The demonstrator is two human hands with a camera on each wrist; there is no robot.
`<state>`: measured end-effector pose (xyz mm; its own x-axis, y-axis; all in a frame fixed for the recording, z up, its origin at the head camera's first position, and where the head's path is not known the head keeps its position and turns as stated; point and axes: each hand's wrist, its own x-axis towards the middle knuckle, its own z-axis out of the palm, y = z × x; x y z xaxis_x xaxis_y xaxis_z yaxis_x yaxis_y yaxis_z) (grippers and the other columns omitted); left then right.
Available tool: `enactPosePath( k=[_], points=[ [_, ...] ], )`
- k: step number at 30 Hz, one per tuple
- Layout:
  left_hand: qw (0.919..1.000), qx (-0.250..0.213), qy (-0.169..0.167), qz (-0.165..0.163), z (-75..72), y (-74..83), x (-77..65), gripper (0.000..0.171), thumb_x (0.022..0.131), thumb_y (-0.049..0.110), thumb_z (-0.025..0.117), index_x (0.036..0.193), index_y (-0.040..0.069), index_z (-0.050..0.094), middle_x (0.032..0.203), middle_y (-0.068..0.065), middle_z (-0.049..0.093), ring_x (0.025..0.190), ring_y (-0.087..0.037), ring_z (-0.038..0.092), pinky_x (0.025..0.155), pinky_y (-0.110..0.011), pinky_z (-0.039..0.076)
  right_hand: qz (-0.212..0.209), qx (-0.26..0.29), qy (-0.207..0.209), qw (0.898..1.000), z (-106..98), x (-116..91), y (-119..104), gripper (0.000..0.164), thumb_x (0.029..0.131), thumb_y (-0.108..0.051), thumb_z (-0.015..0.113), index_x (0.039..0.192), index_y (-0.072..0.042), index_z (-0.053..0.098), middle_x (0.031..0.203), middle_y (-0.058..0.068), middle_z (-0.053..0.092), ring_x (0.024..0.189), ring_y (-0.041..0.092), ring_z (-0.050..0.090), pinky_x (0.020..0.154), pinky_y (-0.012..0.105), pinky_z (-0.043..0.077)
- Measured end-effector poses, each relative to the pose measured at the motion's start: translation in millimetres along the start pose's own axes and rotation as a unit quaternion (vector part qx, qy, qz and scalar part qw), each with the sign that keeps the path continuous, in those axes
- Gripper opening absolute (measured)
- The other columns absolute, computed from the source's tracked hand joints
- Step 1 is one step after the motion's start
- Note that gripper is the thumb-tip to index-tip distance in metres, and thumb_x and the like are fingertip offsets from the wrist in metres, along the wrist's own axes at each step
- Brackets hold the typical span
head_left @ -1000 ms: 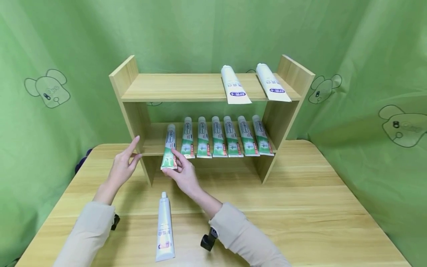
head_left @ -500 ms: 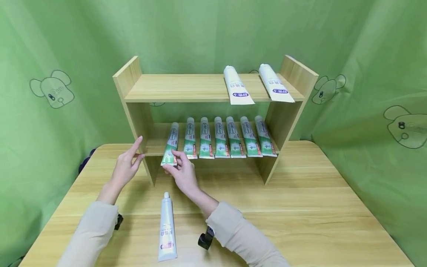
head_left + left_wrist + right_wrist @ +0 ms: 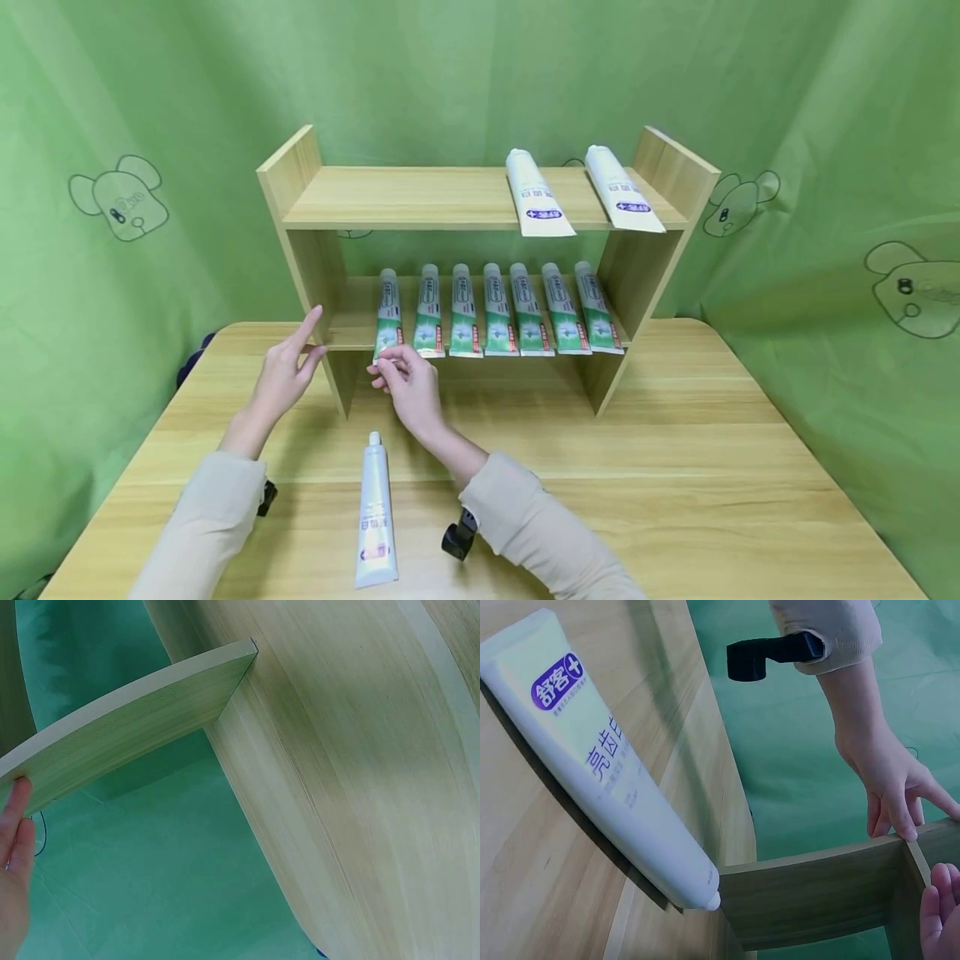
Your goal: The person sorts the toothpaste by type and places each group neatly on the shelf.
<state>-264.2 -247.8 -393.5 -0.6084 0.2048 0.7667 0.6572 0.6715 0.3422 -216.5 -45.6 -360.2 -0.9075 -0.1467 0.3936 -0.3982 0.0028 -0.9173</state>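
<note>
A green-and-white toothpaste tube (image 3: 388, 310) lies at the left end of the lower shelf (image 3: 351, 335), its crimped end jutting past the front edge. My right hand (image 3: 411, 385) pinches that end between thumb and fingers; the exact contact is partly hidden behind the fingers. My left hand (image 3: 281, 373) touches the left side panel (image 3: 303, 267) of the wooden rack, index finger stretched along it and thumb by the front edge. In the left wrist view the left fingertips (image 3: 22, 789) meet the panel's edge. Only a few right fingers (image 3: 939, 904) show in the right wrist view.
Several matching green-and-white tubes (image 3: 497, 312) line the lower shelf to the right. Two white toothpaste tubes (image 3: 536, 196) lie on the upper shelf (image 3: 405, 196), at its right part. Another white tube (image 3: 375, 512) lies on the wooden table (image 3: 675, 492) in front of the rack.
My right hand has moved the green-and-white tube back and lower onto the shelf, in straighter line with the others. The fingers have slid toward its crimped end. The left hand stays at the panel.
</note>
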Motion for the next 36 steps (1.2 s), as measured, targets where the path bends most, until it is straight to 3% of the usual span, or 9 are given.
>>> enactPosePath(
  k=[5,7,14,20,22,26,33,36],
  points=[
    [1.0,0.002,0.001,-0.001,0.1,-0.5,-0.5,0.069,0.079,-0.006,0.064,0.14,0.011,0.035,0.11,-0.031,0.058,0.073,-0.038,0.064,0.064,-0.047,0.055,0.033,0.006,-0.006,0.999,2.8,-1.8,-2.1,0.019,0.09,0.003,0.051,0.106,0.01,0.055,0.098,0.025,0.065,0.078,0.039,0.064,0.069,0.04,0.056],
    [1.0,0.003,0.001,0.0,0.2,-0.3,-0.6,0.069,0.079,-0.007,0.064,0.14,0.01,0.036,0.111,-0.031,0.058,0.073,-0.038,0.064,0.064,-0.046,0.055,0.041,0.008,-0.011,0.999,3.8,-3.2,-3.4,0.022,0.089,0.004,0.051,0.11,0.01,0.054,0.101,0.025,0.064,0.08,0.039,0.063,0.069,0.043,0.055],
    [1.0,0.007,0.001,0.002,0.7,-0.5,0.6,0.069,0.079,-0.006,0.064,0.14,0.01,0.035,0.118,-0.028,0.055,0.073,-0.035,0.065,0.051,-0.038,0.052,0.046,0.012,-0.021,0.999,3.9,-3.2,-3.6,0.029,0.089,0.003,0.052,0.117,0.009,0.051,0.103,0.025,0.063,0.083,0.039,0.063,0.06,0.018,0.053],
    [1.0,0.003,0.003,0.0,0.5,-0.3,0.5,0.068,0.079,-0.007,0.064,0.139,0.009,0.036,0.117,-0.029,0.055,0.072,-0.036,0.065,0.056,-0.042,0.054,0.058,0.04,-0.051,0.996,3.5,2.1,15.5,0.034,0.089,0.001,0.053,0.122,0.005,0.047,0.113,0.024,0.059,0.087,0.038,0.062,0.069,0.04,0.056],
    [1.0,0.005,0.003,-0.001,0.7,-0.3,0.4,0.068,0.079,-0.006,0.064,0.139,0.009,0.037,0.117,-0.029,0.055,0.072,-0.037,0.065,0.059,-0.044,0.054,0.065,0.043,-0.058,0.995,3.2,4.4,23.6,0.036,0.089,0.0,0.053,0.125,0.002,0.047,0.116,0.021,0.059,0.087,0.033,0.063,0.069,0.038,0.056],
    [1.0,0.006,0.003,-0.002,1.2,0.9,0.2,0.066,0.08,-0.005,0.064,0.138,0.009,0.037,0.114,-0.029,0.057,0.072,-0.037,0.064,0.061,-0.046,0.054,0.065,0.034,-0.063,0.995,1.1,4.9,26.9,0.037,0.089,-0.003,0.054,0.126,-0.001,0.047,0.118,0.017,0.058,0.082,0.02,0.064,0.064,0.02,0.053],
    [1.0,0.005,0.001,-0.005,0.6,1.8,-0.9,0.071,0.079,-0.006,0.064,0.141,0.013,0.034,0.108,-0.03,0.059,0.072,-0.039,0.064,0.062,-0.047,0.054,0.063,0.06,-0.105,0.991,-6.6,-1.8,28.7,0.044,0.089,-0.002,0.053,0.131,-0.001,0.04,0.123,0.021,0.051,0.09,0.033,0.062,0.071,0.025,0.054],
    [1.0,0.008,0.0,-0.003,-0.2,1.2,-1.0,0.073,0.079,-0.006,0.064,0.141,0.014,0.033,0.104,-0.03,0.06,0.071,-0.039,0.064,0.061,-0.046,0.055,0.075,0.081,-0.13,0.985,-9.6,-7.7,31.0,0.047,0.09,-0.004,0.054,0.133,-0.004,0.037,0.123,0.022,0.05,0.091,0.028,0.061,0.076,0.026,0.054]
  ],
)
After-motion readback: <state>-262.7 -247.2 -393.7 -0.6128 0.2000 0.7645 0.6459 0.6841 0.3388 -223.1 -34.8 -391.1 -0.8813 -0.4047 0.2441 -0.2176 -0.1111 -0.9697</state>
